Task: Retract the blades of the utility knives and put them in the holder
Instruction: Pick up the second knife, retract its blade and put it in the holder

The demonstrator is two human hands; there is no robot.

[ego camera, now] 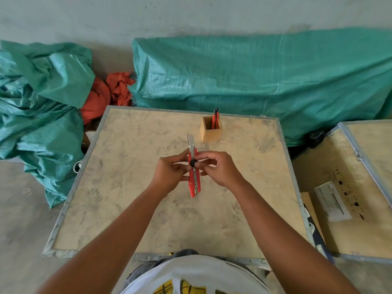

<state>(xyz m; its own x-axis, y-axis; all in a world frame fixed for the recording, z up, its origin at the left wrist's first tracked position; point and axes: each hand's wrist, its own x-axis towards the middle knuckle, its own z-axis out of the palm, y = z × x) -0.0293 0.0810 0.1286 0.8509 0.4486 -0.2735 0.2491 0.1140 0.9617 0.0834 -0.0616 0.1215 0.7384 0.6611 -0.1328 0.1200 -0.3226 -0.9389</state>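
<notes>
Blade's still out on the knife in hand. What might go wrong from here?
1. The blade is exposed and points away toward the holder; a slip of the left hand up the knife could cut the fingers.
2. The right hand pinches the black knob; if the knob sticks, a sudden release may jerk the knife.
3. Dropping it into the holder unretracted would leave a blade among the knives already there.

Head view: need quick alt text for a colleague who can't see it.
Both hands hold a red utility knife above a wooden crate top, blade still extended; the right hand pinches its black knob, the left hand steadies the body. Beyond stands a wooden holder already containing knives.
</notes>
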